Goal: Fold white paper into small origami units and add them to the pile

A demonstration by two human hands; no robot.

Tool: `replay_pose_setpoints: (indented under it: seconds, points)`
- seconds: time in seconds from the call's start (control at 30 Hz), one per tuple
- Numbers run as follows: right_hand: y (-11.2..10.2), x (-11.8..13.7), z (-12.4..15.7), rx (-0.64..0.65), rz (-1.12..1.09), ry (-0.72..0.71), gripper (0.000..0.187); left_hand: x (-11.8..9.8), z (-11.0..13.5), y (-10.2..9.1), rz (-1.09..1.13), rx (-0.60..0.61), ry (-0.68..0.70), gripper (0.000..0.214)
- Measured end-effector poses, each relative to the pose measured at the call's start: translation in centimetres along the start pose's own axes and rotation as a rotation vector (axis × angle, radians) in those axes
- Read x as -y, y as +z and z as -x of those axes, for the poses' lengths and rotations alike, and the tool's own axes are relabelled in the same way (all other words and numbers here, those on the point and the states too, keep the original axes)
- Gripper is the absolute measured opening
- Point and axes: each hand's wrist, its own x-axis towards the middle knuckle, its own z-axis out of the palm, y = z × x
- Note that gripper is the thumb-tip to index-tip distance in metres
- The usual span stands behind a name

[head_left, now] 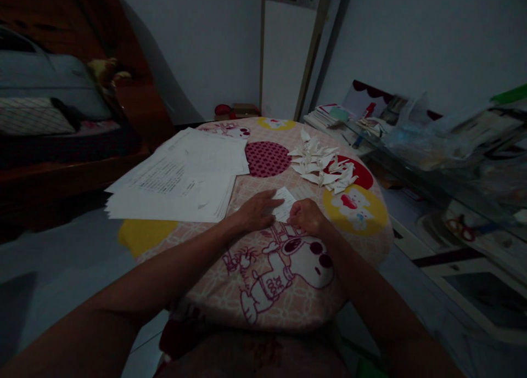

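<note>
A small piece of printed white paper (283, 205) lies on the cloth-covered round table (296, 306), between my hands. My left hand (256, 210) holds its left side, with a finger stretched over the upper part and the thumb near the lower edge. On the right side, my right hand (307, 215) has its fingers curled in and pinches the paper's edge. Beyond my right hand sits a cluster of folded white paper pieces (317, 161) with pointed tips, resembling paper cranes. To the left lies a spread stack of printed sheets (185, 175).
A glass-topped stand (420, 180) with plastic bags (428, 142) and papers runs along the right. A wooden sofa (140, 103) stands at the left. Behind the table is a tall white cabinet-like unit (284, 54), with a cardboard box (245, 109) on the floor nearby.
</note>
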Motion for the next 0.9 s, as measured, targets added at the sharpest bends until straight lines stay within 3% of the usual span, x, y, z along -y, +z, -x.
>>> replay_pose_setpoints:
  seconds: [0.23, 0.53, 0.63, 0.8, 0.9]
  points:
    - [-0.1, 0.4, 0.1, 0.006, -0.015, 0.032, 0.012, 1.3, 1.1, -1.5, -0.020, 0.087, -0.033, 0.064]
    - [0.0, 0.4, 0.1, -0.018, 0.020, 0.027, 0.009, 4.2, 2.4, -0.9, -0.012, 0.020, -0.098, 0.071]
    - [0.1, 0.4, 0.0, -0.022, 0.006, 0.020, 0.011, 4.1, 2.8, -1.8, 0.059, 0.021, -0.124, 0.072]
    - [0.1, 0.3, 0.0, -0.026, -0.018, 0.014, 0.014, 3.2, 3.2, -4.0, 0.153, 0.150, -0.227, 0.079]
    - [0.3, -0.1, -0.1, -0.037, -0.057, -0.031, 0.014, 3.2, 3.0, -5.0, 0.187, 0.094, -0.221, 0.068]
